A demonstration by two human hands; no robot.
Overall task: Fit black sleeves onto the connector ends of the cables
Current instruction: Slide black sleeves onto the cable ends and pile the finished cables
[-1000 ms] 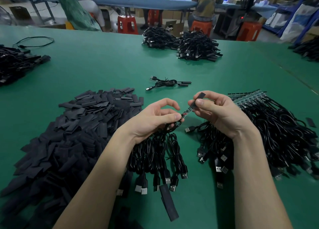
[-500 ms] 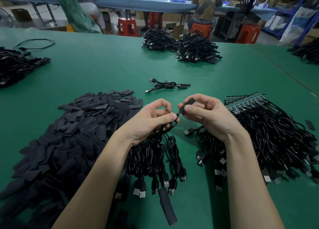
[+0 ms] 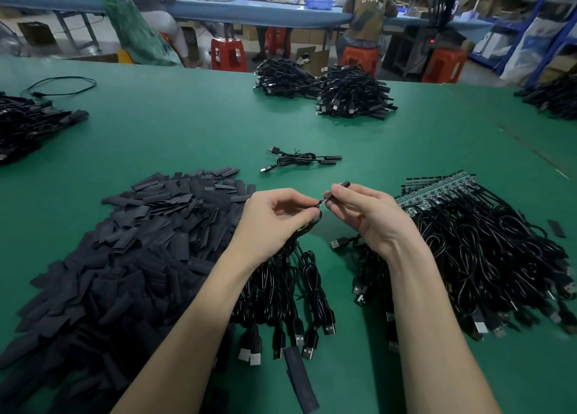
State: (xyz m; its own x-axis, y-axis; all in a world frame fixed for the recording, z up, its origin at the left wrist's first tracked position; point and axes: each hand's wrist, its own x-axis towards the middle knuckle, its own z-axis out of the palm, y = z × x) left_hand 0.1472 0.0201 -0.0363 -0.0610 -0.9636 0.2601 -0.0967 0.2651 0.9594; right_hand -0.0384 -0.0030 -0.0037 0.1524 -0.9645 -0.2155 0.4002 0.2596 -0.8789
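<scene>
Pinching a short black tubular sleeve between thumb and curled fingers, the right hand holds it above the green table, near the middle of the view, with the sleeve's far end poking out past the fingertips. Just left of it, the left hand pinches the thin black cable between thumb and forefinger right where it meets the sleeve; a small glimpse of red wire shows at the gap between the two hands, and the connector end itself is hidden inside the sleeve or behind the fingers. The cable loops down from the left hand into a bundle of black USB cables lying under the left wrist, their plugs pointing toward the near edge. To the right lies a larger heap of black cables with small green circuit boards lined up at its far edge. To the left spreads a wide pile of flat black sleeve pieces. One loose flat black sleeve lies between the forearms near the bottom. Farther back on the table sit two finished coiled cables and, beyond them, two mounds of black cables. Past the table's far edge, people sit on red plastic stools at a long blue bench.
</scene>
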